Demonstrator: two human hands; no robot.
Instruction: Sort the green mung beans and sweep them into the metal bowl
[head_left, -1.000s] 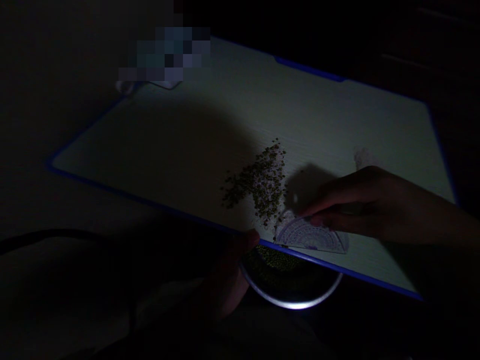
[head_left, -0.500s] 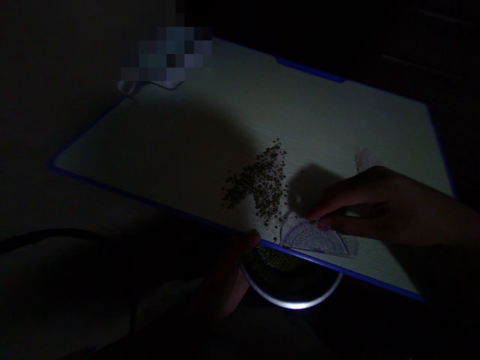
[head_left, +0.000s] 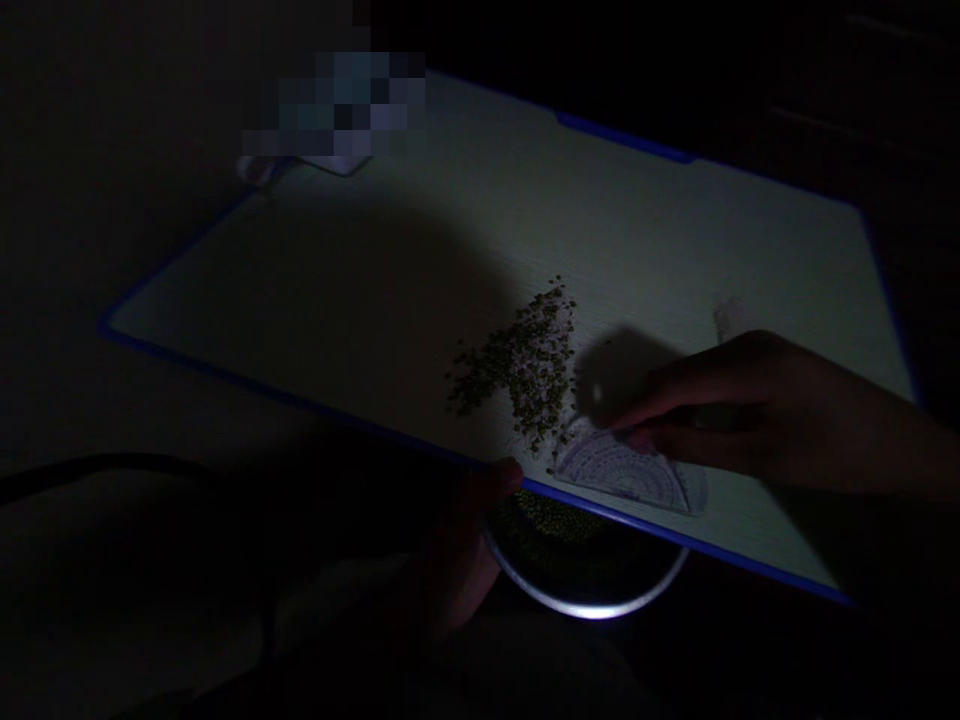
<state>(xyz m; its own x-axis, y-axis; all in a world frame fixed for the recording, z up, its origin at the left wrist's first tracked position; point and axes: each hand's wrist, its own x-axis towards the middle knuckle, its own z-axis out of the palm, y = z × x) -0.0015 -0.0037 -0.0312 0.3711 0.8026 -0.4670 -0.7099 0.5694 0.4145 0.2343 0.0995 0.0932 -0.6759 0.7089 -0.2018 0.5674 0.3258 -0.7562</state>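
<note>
My right hand [head_left: 720, 415] pinches the curved top of a clear protractor [head_left: 626, 470], which lies close to the near edge of a whiteboard [head_left: 637, 220] with a blue frame. Left of the protractor is a scattered pile of small green mung beans [head_left: 536, 375], with pale bits among them. My left hand [head_left: 476, 550] is at the board's near edge, thumb over the blue frame and palm against the left side of a metal-rimmed bowl [head_left: 592, 608]; its other fingers are hidden. Green beans show inside the bowl, partly under the board's edge.
A blurred-out object [head_left: 341, 115] lies over the board's far left corner. A small pale heap [head_left: 729, 312] sits beyond my right hand. A dark cord or strap [head_left: 112, 462] curves in from the left. The surroundings are very dark.
The protractor has shifted slightly left and up, towards the beans, with my right hand still pinching it. My left hand and the bowl look almost unmoved.
</note>
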